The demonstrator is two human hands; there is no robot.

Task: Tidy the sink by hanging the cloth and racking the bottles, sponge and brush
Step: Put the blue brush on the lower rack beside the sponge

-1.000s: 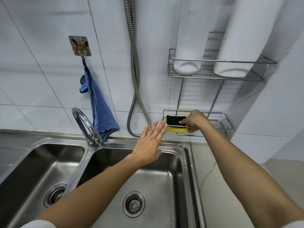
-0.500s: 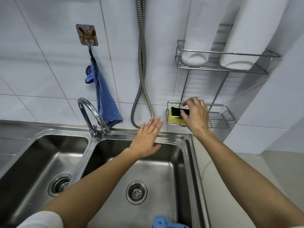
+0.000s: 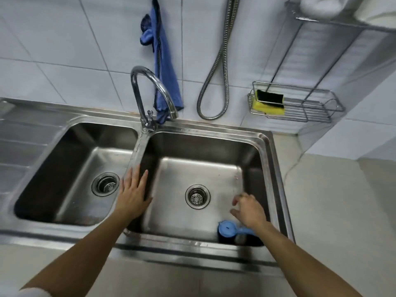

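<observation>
A blue cloth (image 3: 165,61) hangs on the tiled wall behind the faucet. The yellow and black sponge (image 3: 269,102) lies at the left end of the lower wire rack (image 3: 317,113). Two white bottles (image 3: 317,6) stand on the upper wire rack at the top right, mostly cut off. A blue brush (image 3: 230,229) lies in the near right corner of the right sink basin (image 3: 203,146). My right hand (image 3: 249,211) hovers open just above the brush, fingers spread, holding nothing. My left hand (image 3: 134,194) rests flat and open on the divider between the two basins.
A chrome faucet (image 3: 150,93) arches over the divider. A metal hose (image 3: 216,71) loops down the wall beside the cloth. The left basin (image 3: 75,168) has a drain and a draining board to its left. A pale counter (image 3: 332,200) lies right of the sink.
My right hand let go of the sponge in the lower rack and dropped into the right basin above the brush. My left hand drew back onto the divider. The view tilted down.
</observation>
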